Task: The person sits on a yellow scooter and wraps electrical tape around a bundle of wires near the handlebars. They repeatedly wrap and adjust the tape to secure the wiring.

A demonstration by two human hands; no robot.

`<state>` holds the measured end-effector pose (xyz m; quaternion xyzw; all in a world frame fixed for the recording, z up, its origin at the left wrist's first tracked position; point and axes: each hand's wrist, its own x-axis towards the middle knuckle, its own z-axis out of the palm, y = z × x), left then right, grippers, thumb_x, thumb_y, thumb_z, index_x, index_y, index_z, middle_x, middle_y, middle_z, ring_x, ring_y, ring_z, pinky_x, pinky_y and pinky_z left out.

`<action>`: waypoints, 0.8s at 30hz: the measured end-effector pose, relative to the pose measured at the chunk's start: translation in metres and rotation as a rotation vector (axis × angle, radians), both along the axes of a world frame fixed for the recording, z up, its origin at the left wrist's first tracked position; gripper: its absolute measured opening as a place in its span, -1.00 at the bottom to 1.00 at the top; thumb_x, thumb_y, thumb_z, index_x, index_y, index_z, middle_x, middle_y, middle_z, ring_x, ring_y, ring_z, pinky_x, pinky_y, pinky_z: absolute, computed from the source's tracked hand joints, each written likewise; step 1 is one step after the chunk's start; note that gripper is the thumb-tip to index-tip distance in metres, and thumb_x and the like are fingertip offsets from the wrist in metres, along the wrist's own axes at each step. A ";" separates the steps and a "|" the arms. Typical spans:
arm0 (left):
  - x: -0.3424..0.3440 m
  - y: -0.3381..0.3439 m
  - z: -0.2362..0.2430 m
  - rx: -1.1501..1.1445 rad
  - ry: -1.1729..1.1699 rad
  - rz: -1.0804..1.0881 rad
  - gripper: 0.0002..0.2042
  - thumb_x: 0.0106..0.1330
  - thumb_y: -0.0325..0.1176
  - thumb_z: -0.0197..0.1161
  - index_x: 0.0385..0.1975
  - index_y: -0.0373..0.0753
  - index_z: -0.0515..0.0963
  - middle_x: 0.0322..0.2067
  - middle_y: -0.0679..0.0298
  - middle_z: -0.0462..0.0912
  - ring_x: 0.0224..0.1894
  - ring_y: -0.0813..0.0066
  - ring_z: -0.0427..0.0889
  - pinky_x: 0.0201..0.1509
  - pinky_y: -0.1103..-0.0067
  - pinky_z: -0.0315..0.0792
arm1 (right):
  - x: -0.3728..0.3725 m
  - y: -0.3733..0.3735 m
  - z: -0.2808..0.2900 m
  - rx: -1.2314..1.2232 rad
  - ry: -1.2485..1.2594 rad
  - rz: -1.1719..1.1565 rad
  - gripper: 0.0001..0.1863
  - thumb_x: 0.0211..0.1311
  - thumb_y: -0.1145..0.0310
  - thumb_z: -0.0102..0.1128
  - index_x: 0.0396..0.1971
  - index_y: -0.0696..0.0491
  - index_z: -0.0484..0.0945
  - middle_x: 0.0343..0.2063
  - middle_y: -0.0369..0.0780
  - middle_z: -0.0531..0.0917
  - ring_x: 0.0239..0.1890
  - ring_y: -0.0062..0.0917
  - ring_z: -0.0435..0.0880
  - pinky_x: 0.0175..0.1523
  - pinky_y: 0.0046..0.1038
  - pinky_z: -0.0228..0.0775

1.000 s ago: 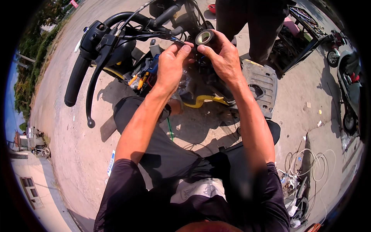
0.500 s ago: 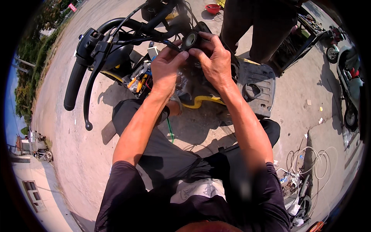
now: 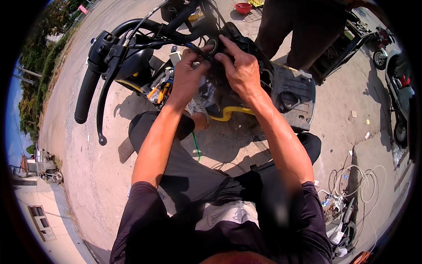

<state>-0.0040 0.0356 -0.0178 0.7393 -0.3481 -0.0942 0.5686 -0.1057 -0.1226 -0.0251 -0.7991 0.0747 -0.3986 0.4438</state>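
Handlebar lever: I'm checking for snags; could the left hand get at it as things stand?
Probably yes: the handlebar lever hangs uncovered, though the left hand seems occupied beside the tape roll.

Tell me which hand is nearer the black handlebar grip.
The left hand: it is between the grip and the tape roll, whereas the right hand is beyond the roll.

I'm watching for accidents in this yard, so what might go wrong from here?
The roll of tape sits at the fingertips of the right hand, so it might slip and drop.
The left hand is close to the dark cables, which could get tugged.
A person in dark trousers stands just beyond the grey rack and might bump it.
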 end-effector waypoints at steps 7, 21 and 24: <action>0.001 -0.007 -0.001 0.123 -0.628 0.137 -0.72 0.50 -0.43 0.33 0.12 -0.40 0.63 0.18 -0.04 0.62 0.12 0.01 0.68 0.25 0.33 0.54 | -0.016 -0.004 0.012 0.046 0.045 0.156 -0.59 0.29 0.36 0.48 0.10 0.16 0.67 -0.04 -0.03 0.79 0.02 0.03 0.76 0.09 -0.12 0.62; -0.038 0.004 0.030 0.205 -0.815 -0.030 -0.77 0.53 -0.30 0.35 -0.13 -0.39 0.63 -0.23 -0.04 0.61 -0.12 -0.13 0.57 -0.01 0.12 0.50 | 0.004 -0.015 -0.013 -0.320 -0.156 -0.067 -0.81 0.17 0.43 0.47 -0.20 0.05 0.82 -0.22 -0.23 0.79 -0.05 -0.25 0.75 0.06 -0.23 0.46; -0.047 0.002 0.027 0.248 -0.673 0.033 -0.63 0.62 -0.10 0.30 -0.08 -0.39 0.63 -0.16 -0.02 0.61 -0.15 -0.06 0.60 -0.02 0.26 0.50 | 0.003 -0.014 -0.012 -0.241 -0.143 -0.051 -0.82 0.17 0.45 0.45 -0.21 0.08 0.82 -0.21 -0.19 0.79 -0.05 -0.22 0.76 0.14 -0.23 0.47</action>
